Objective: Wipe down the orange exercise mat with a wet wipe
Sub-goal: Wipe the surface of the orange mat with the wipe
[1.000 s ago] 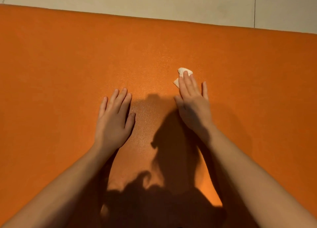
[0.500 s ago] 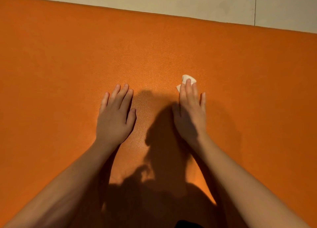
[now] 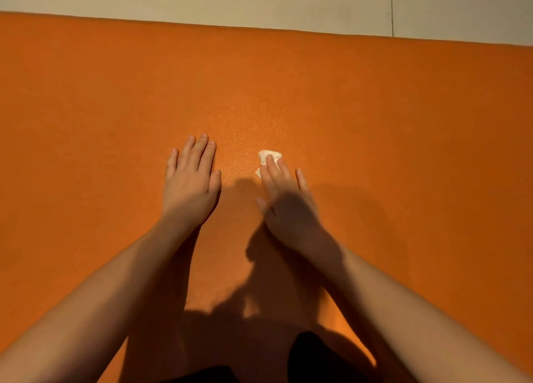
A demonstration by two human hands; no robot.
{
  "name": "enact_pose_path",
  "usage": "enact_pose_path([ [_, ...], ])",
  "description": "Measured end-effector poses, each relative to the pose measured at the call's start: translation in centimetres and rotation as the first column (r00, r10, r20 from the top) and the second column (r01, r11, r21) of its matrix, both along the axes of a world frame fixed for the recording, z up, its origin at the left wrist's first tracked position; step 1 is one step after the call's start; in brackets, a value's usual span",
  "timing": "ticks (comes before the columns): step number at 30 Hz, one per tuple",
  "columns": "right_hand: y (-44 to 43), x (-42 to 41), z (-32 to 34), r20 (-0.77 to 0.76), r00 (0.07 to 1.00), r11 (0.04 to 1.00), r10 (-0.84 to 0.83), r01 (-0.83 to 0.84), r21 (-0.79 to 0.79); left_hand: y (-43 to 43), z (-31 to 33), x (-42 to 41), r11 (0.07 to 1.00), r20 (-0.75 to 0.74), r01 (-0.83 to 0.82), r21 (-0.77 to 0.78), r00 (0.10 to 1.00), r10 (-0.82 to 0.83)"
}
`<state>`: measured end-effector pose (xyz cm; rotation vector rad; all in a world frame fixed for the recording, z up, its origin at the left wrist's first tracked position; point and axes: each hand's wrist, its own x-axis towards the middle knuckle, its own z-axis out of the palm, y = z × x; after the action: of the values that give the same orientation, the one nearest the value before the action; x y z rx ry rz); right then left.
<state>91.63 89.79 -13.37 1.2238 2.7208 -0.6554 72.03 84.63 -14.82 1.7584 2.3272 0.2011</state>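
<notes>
the large orange foam exercise mat [image 3: 375, 123] fills nearly the whole frame. its far edge runs across the top against a strip of pale tiled floor [image 3: 202, 1]. the small crumpled white wet wipe [image 3: 268, 155] lies on the mat just right of the frame's centre, pinned under the right hand [image 3: 288, 201]. that hand lies flat, its fingers [image 3: 275, 172] straight and close together, the little finger spread a bit to the right. nothing curls round the wipe; the fingertips simply press it down. i judge this suits a sliding stroke, since a flat press spreads the damp cloth against the surface. only two bits of the wipe show, one past the fingertips and one at the left side of the fingers; the rest is hidden beneath them.

the left hand [image 3: 190, 180] rests palm down on the mat just left of centre, near the right hand but apart from it. its fingers [image 3: 199, 151] are straight and together, the thumb alongside. it holds nothing; most likely it props the leaning body and stops the mat creeping.

the mat looks matte and finely textured, with a faint grainy sheen in the lit patch above the hands; whether that is moisture i cannot tell. a dark shadow covers the lower centre, and dark clothing [image 3: 317, 359] shows at the bottom edge.
</notes>
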Motion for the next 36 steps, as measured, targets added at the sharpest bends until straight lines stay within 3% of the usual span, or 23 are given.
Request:
enact_pose_path([
  [3,-2.8,0.7,0.6,-0.023,0.960,0.958,0.280,-0.281,-0.063,-0.1,0.4,-0.2,1.000,0.016,0.004,-0.030,1.000,-0.004],
  [5,-2.3,1.3,1.0,-0.022,0.946,0.946,0.323,-0.323,0.001,-0.5,0.8,-0.6,0.998,0.023,0.034,-0.049,0.999,-0.033],
  [8,-0.7,1.6,1.3,0.132,0.976,0.985,0.174,-0.173,-0.015,-2.2,1.7,-0.8,0.989,0.038,0.045,-0.138,0.998,-0.040],
  [11,-2.0,1.1,1.8,0.147,0.989,0.997,0.011,0.001,-0.079,-5.3,2.7,-0.2,0.972,0.071,0.022,-0.233,0.997,-0.005],
  [17,-6.3,1.1,3.2,0.195,0.928,0.943,0.317,-0.286,-0.171,-11.4,3.9,1.0,0.950,0.120,-0.007,-0.311,0.992,0.047],
  [23,-6.8,1.1,3.8,0.300,0.946,0.982,0.124,-0.074,-0.171,-14.3,5.4,1.1,0.918,0.178,0.031,-0.396,0.983,0.044],
  [28,-10.3,1.2,5.5,0.253,0.923,0.926,0.291,-0.206,-0.315,-15.9,5.8,2.1,0.929,0.142,0.002,-0.369,0.988,0.054],
  [34,-8.8,1.6,5.8,0.315,0.929,0.961,0.196,-0.117,-0.251,-16.0,5.7,2.5,0.917,0.117,-0.006,-0.398,0.992,0.057],
  [36,-9.7,1.4,6.0,0.282,0.935,0.945,0.216,-0.128,-0.300,-15.9,5.6,2.6,0.916,0.102,-0.017,-0.400,0.993,0.063],
])
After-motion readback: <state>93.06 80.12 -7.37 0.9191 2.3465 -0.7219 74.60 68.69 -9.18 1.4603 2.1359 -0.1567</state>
